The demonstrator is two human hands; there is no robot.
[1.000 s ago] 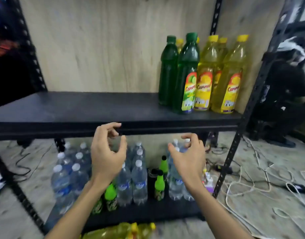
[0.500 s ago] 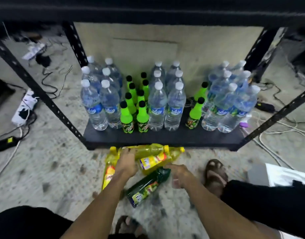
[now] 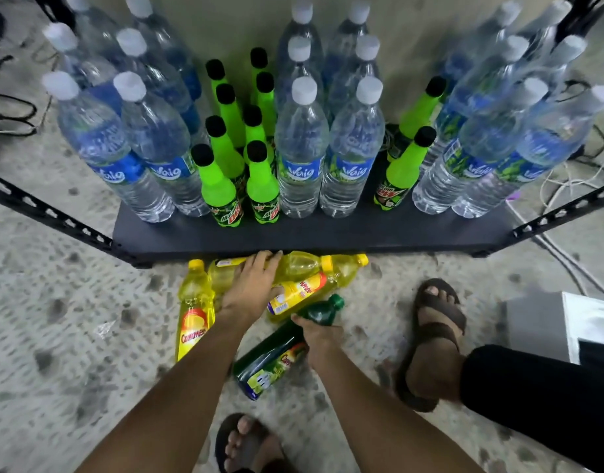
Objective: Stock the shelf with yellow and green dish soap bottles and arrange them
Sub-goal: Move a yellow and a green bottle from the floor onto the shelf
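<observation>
Three yellow dish soap bottles lie on the floor in front of the bottom shelf (image 3: 328, 235): one (image 3: 193, 315) at the left, two in a pile behind. My left hand (image 3: 251, 290) lies over the rear yellow bottle (image 3: 304, 264), fingers curled on it. A second yellow bottle (image 3: 307, 290) lies under my wrist side. A dark green dish soap bottle (image 3: 276, 356) lies slanted nearer me, and my right hand (image 3: 317, 336) grips its neck.
The bottom shelf holds several water bottles (image 3: 300, 155) and small green soda bottles (image 3: 218, 186). Black slotted uprights (image 3: 48, 213) flank it. My sandalled feet (image 3: 433, 339) stand close by. Cables (image 3: 566, 186) trail at the right, and a white box (image 3: 563, 322) sits there.
The view swung down from the upper shelf to the floor. My hands dropped to the lying bottles; the right hand has closed on the green bottle's neck, the left on a yellow one.
</observation>
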